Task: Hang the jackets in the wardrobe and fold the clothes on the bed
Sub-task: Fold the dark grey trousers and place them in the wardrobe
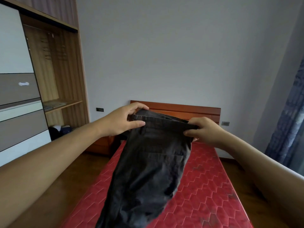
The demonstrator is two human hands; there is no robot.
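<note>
Item: dark trousers (148, 170), held up at centre frame by the waistband, legs hanging toward the lower middle, over the red mattress of the bed (205, 186). Our left hand (125, 120), centre left, has its fingers (139, 106) curled over the near corner of the waistband with the thumb pressed on the front, closed on cloth. Our right hand (204, 130), centre right, pinches the other corner, fingers closed tight on the band. Whether the hems touch the bed we cannot tell; they run out of the bottom of the frame. Wardrobe (54, 66): upper left, open bay, hangers on the rail but no garment on them that we can make out. A dark heap of clothes (59, 130) lies low at mid left beside the wardrobe. Risks, in our judgement: the waistband is slack and twisted between our hands, so the legs may land crossed and the fold come out crooked; a light pinch on the right may let that corner slip; trailing legs may drag off the bed's edge.
</note>
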